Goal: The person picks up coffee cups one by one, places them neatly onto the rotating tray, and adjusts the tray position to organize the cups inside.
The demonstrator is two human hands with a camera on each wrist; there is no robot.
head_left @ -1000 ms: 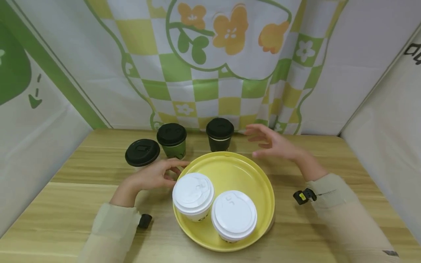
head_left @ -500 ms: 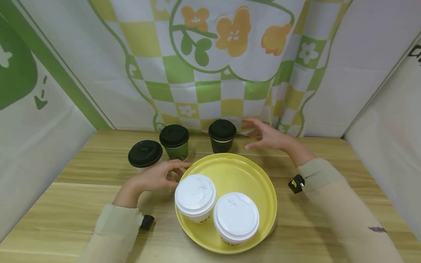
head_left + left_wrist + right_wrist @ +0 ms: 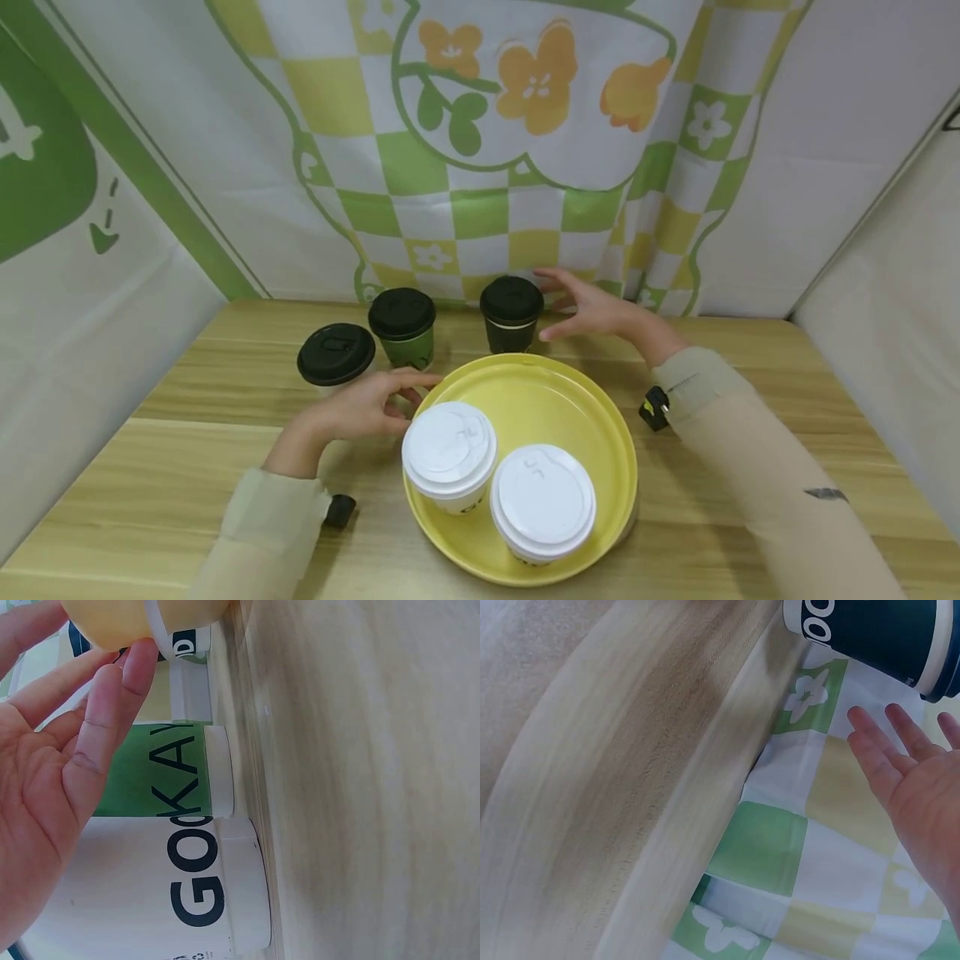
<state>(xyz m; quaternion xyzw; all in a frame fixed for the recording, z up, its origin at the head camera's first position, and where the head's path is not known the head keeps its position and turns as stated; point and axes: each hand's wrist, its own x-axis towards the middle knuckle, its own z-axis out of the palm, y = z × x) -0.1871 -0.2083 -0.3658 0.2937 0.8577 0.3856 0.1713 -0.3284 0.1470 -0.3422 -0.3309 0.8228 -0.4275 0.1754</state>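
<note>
A yellow round tray [image 3: 555, 400] bears two white-lidded paper cups, the left one [image 3: 450, 454] and the right one [image 3: 543, 504]. My left hand [image 3: 363, 408] is at the tray's left rim, fingers loosely bent; in the left wrist view its fingertips meet or nearly meet the tray's edge [image 3: 142, 622]. Behind the tray stands a dark paper cup [image 3: 512, 315] with a black lid. Just right of it, my right hand [image 3: 588, 310] is spread around air, fingers and thumb apart. The right wrist view shows a small gap between those fingers and the dark cup [image 3: 877, 634].
Left of the dark cup stand a green paper cup [image 3: 405, 329] and a white one [image 3: 336, 354], both black-lidded, close to my left hand. A checkered curtain [image 3: 480, 208] hangs along the wooden table's [image 3: 720, 467] back edge.
My right hand has moved left toward the dark cup, closing most of the gap. The left hand stays at the tray rim. The whole view has shifted slightly.
</note>
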